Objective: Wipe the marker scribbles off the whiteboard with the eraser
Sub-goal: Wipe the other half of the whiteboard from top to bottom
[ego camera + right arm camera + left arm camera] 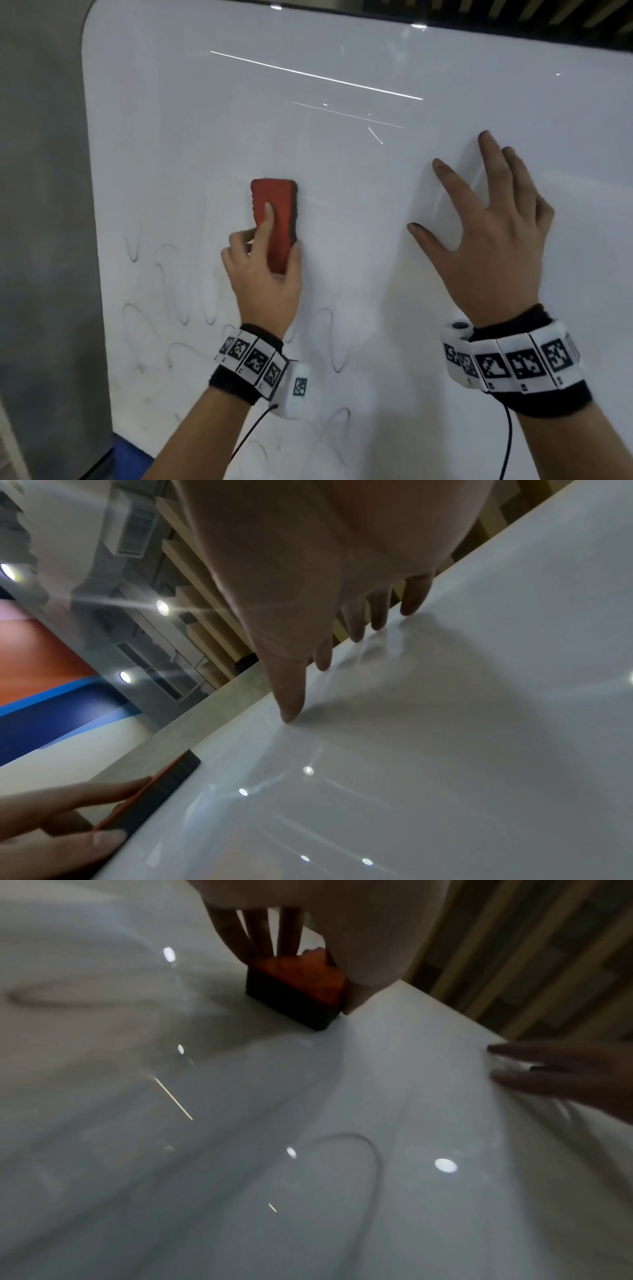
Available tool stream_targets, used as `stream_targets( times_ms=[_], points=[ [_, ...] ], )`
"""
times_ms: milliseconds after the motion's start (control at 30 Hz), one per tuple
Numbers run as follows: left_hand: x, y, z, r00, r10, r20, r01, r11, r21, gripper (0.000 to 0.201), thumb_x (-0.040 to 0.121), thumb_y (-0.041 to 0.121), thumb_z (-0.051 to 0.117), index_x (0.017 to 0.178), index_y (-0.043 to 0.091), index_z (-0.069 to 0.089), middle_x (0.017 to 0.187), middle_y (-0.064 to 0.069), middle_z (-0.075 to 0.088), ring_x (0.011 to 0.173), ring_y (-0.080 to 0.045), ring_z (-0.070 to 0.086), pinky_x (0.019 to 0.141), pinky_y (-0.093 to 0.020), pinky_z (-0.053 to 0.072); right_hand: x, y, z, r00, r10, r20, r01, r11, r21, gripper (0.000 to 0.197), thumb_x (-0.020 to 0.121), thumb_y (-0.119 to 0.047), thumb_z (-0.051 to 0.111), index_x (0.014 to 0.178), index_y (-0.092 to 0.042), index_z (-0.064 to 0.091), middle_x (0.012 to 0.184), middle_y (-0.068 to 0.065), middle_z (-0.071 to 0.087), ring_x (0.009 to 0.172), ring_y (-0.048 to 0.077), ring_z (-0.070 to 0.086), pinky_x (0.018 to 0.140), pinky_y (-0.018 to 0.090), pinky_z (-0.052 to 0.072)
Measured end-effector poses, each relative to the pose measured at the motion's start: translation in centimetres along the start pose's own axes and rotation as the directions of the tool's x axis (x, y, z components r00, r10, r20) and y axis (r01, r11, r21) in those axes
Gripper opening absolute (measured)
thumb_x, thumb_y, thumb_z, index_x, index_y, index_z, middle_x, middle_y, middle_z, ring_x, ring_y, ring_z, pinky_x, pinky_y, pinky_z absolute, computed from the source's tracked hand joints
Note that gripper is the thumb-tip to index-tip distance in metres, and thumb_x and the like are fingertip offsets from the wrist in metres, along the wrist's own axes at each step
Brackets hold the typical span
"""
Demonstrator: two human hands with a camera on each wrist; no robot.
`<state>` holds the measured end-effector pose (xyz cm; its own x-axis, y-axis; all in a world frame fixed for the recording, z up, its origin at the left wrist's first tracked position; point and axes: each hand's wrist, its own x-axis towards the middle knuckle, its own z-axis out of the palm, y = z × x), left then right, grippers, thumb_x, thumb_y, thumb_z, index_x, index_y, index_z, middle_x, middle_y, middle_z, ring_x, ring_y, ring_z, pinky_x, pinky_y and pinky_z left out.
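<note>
A red eraser (274, 219) with a dark felt base lies flat against the whiteboard (359, 61), left of centre. My left hand (263, 270) grips it from below, index finger laid along its back and thumb on its right edge. The left wrist view shows the eraser (301, 988) pressed on the board under my fingers. Faint looping marker scribbles (191, 301) cover the lower left of the board, with more below my wrist (337, 346). My right hand (486, 233) rests spread on the board to the right, fingers straight; its fingertips (291, 712) touch the surface.
The board's rounded left edge (92, 205) borders a grey wall (41, 240). Ceiling lights reflect as bright streaks (315, 77) on the upper board. Tracker bands with cables sit on both wrists (253, 359). Wooden slats (513, 17) run behind the board's top edge.
</note>
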<state>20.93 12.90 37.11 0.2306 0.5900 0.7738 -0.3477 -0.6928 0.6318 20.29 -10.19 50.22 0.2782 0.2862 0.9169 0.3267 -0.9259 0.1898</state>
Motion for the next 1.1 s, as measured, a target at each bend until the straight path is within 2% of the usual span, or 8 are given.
stream_targets(
  times_ms=[100, 267, 500, 700, 867, 967, 1033, 1100],
  points=[
    [-3.4, 1.7, 0.4, 0.978, 0.172, 0.115, -0.172, 0.985, -0.007, 0.062, 0.092, 0.031, 0.074, 0.149, 0.032, 0.049, 0.12, -0.006, 0.051, 0.101, -0.02, 0.04, 0.093, -0.031, 0.04, -1.0, 0.3, -0.2, 0.999, -0.001, 0.035, 0.0, 1.0, 0.013, 0.067, 0.09, -0.048, 0.068, 0.151, -0.03, 0.046, 0.168, 0.01, 0.02, 0.153, 0.032, 0.022, 0.108, 0.047, 0.029],
    [-7.1, 1.3, 0.0, 0.763, 0.522, 0.382, -0.563, 0.826, -0.005, 0.058, 0.09, 0.032, 0.076, 0.143, 0.038, 0.053, 0.127, -0.007, 0.062, 0.096, -0.027, 0.054, 0.085, -0.044, 0.048, -1.7, 0.1, 0.0, 0.997, -0.008, 0.074, 0.008, 1.0, 0.0, 0.07, 0.091, -0.045, 0.068, 0.154, -0.028, 0.041, 0.169, 0.013, 0.015, 0.155, 0.034, 0.018, 0.112, 0.048, 0.027],
    [-5.9, 1.4, 0.1, 0.983, 0.12, 0.14, -0.125, 0.992, 0.033, 0.06, 0.094, 0.032, 0.071, 0.15, 0.029, 0.049, 0.121, -0.005, 0.051, 0.1, -0.022, 0.043, 0.093, -0.034, 0.043, -1.9, -0.2, -0.4, 0.992, -0.006, 0.124, 0.006, 1.0, 0.007, 0.074, 0.09, -0.037, 0.07, 0.156, -0.026, 0.037, 0.169, 0.016, 0.011, 0.156, 0.035, 0.012, 0.12, 0.049, 0.021],
    [-14.4, -1.4, -1.5, 0.705, 0.495, 0.509, -0.561, 0.828, -0.028, 0.058, 0.092, 0.025, 0.075, 0.143, 0.04, 0.052, 0.129, -0.01, 0.062, 0.1, -0.029, 0.055, 0.086, -0.047, 0.049, -2.2, -0.1, -0.6, 0.99, -0.018, 0.14, 0.016, 1.0, 0.018, 0.072, 0.093, -0.036, 0.068, 0.156, -0.026, 0.035, 0.169, 0.017, 0.01, 0.156, 0.036, 0.011, 0.123, 0.049, 0.018],
    [-8.9, -3.1, -1.8, 0.956, 0.141, 0.258, -0.159, 0.986, 0.048, 0.059, 0.093, 0.031, 0.072, 0.147, 0.027, 0.05, 0.117, -0.011, 0.051, 0.101, -0.025, 0.047, 0.094, -0.035, 0.044, -2.5, 0.2, -0.5, 0.99, -0.031, 0.14, 0.025, 0.999, 0.042, 0.071, 0.092, -0.035, 0.068, 0.155, -0.026, 0.038, 0.169, 0.017, 0.011, 0.156, 0.036, 0.011, 0.122, 0.047, 0.018],
    [-8.6, -2.7, -1.2, 0.986, -0.041, 0.161, 0.032, 0.998, 0.056, 0.063, 0.093, 0.029, 0.072, 0.151, 0.026, 0.046, 0.117, -0.01, 0.05, 0.103, -0.024, 0.043, 0.095, -0.034, 0.041, -2.6, -0.2, -0.3, 0.992, -0.015, 0.129, 0.009, 0.999, 0.043, 0.071, 0.091, -0.034, 0.068, 0.155, -0.025, 0.038, 0.169, 0.018, 0.011, 0.156, 0.037, 0.012, 0.123, 0.048, 0.017],
    [-11.9, -2.1, -1.3, 0.943, 0.144, 0.299, -0.172, 0.983, 0.068, 0.061, 0.092, 0.028, 0.071, 0.148, 0.03, 0.046, 0.122, -0.013, 0.053, 0.103, -0.028, 0.046, 0.093, -0.041, 0.046, -2.7, -0.5, -0.2, 0.993, -0.002, 0.118, -0.003, 0.999, 0.041, 0.071, 0.092, -0.034, 0.068, 0.155, -0.025, 0.037, 0.168, 0.018, 0.011, 0.156, 0.038, 0.011, 0.124, 0.049, 0.017],
    [-16.4, -2.6, -1.8, 0.763, 0.411, 0.499, -0.488, 0.873, 0.027, 0.06, 0.089, 0.021, 0.072, 0.144, 0.035, 0.05, 0.128, -0.016, 0.059, 0.103, -0.032, 0.05, 0.091, -0.049, 0.05, -2.8, -0.7, -0.1, 0.993, 0.004, 0.116, -0.01, 0.999, 0.048, 0.07, 0.092, -0.035, 0.067, 0.155, -0.025, 0.037, 0.169, 0.018, 0.011, 0.156, 0.038, 0.01, 0.125, 0.049, 0.016]
  ],
)
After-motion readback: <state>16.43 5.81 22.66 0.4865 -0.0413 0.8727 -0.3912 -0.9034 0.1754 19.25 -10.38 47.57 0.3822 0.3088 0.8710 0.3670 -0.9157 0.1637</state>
